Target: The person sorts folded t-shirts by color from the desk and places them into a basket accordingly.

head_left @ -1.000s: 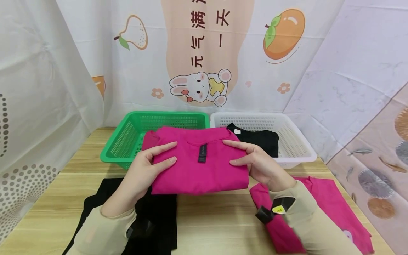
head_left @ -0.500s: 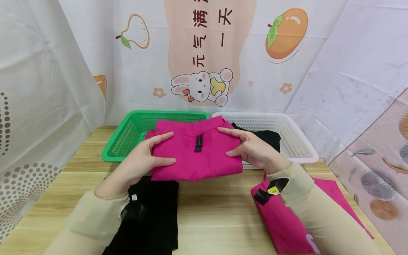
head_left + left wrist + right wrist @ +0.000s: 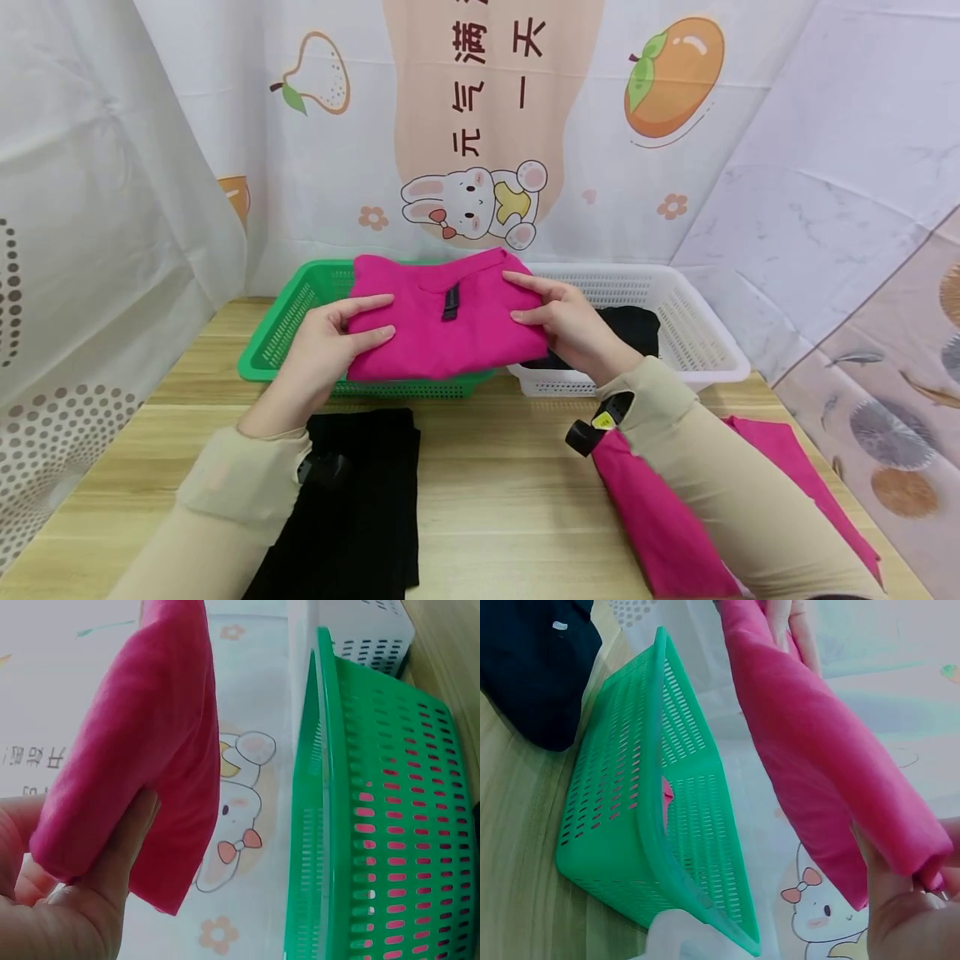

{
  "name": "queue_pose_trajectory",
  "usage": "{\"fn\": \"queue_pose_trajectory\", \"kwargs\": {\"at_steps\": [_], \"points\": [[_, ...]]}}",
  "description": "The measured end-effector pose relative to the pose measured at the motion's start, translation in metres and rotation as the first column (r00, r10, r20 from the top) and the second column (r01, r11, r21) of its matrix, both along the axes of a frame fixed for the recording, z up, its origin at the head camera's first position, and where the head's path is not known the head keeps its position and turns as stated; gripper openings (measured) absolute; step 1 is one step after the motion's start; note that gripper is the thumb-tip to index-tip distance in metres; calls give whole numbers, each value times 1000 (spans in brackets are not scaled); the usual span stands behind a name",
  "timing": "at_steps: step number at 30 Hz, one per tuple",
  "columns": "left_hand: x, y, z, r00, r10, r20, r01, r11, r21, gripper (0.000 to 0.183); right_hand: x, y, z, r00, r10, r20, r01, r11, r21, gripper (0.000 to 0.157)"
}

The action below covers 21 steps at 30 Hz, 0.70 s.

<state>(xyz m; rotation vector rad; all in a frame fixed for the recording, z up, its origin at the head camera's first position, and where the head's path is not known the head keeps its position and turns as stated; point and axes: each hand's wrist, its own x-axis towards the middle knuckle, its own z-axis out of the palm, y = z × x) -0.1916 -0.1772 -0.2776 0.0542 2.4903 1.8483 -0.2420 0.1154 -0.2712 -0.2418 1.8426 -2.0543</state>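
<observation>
Both hands hold up a folded magenta shirt (image 3: 457, 346), its collar and black neck label facing up. My left hand (image 3: 326, 342) grips the left end, thumb and forefinger on top. At the opposite end my right hand (image 3: 562, 321) pinches it the same way. The shirt hangs above the green basket (image 3: 412, 389), overlapping most of it in the head view. In the left wrist view the shirt's rolled edge (image 3: 112, 765) is clear of the basket's rim. Pink cloth (image 3: 667, 799) inside that basket shows in the right wrist view.
A white basket (image 3: 731, 362) with a folded black garment (image 3: 633, 325) stands right of the green one. On the wooden table lie a black garment (image 3: 367, 517) at front left and another magenta garment (image 3: 648, 525) at front right, partly under the right sleeve. A printed curtain (image 3: 322, 192) hangs behind.
Both hands have carried the folded magenta shirt forward and slightly left, from before the baskets to over the green one. The garments on the table stay put.
</observation>
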Motion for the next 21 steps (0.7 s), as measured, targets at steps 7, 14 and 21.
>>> {"fn": "queue_pose_trajectory", "kwargs": {"at_steps": [7, 14, 21], "points": [[-14, -3, -3, 995, 92, -38, -93, 996, -12, 51, -13, -10, -12, 997, -79, -8, 79, 996, -32, 57], [-27, -8, -10, 989, 145, -41, -145, 989, 4, 51, -25, -22, -23, 986, -164, 0, 164, 985, -50, 53], [-34, -14, -19, 979, 197, -55, -197, 980, 3, 49, -33, -36, -32, 977, -215, 12, 215, 976, -38, 51]]}}
